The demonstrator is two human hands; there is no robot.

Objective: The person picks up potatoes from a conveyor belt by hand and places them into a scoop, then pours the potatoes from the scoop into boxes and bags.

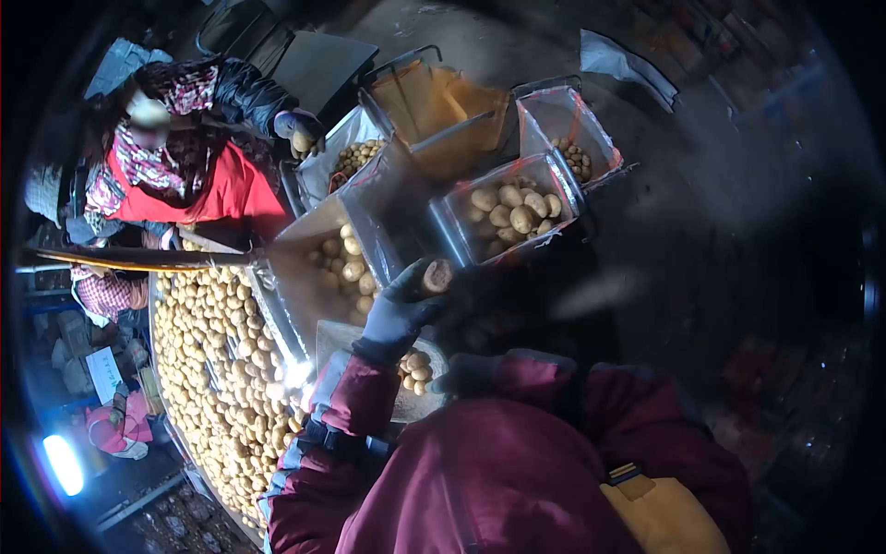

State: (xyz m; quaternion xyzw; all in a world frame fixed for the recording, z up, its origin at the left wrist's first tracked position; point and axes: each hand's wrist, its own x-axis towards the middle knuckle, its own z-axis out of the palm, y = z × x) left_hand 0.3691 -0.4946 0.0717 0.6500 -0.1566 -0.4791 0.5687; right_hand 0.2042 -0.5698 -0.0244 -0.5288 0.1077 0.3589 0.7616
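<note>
Left hand: the dark-gloved left hand (401, 309) is raised, fingers clamped around one pale brown potato (437, 275), lifted clear for inspection.
Right hand: the gloved right hand (468, 374) sits low beside the left forearm; grip state cannot be told.
Ahead of hand: clear plastic bin of potatoes (461, 242), open-topped to receive.
Left of hand: long conveyor bed of loose potatoes (212, 369).
Beyond: co-worker's gloved hand (297, 125).

- potato (437, 275): tan, oblong, dirt-dusted, pinched upright at gloved left hand (403, 309) fingers (417, 277)
- sits just below the bin of potatoes (510, 214), right of the sloped chute (314, 277)
</note>
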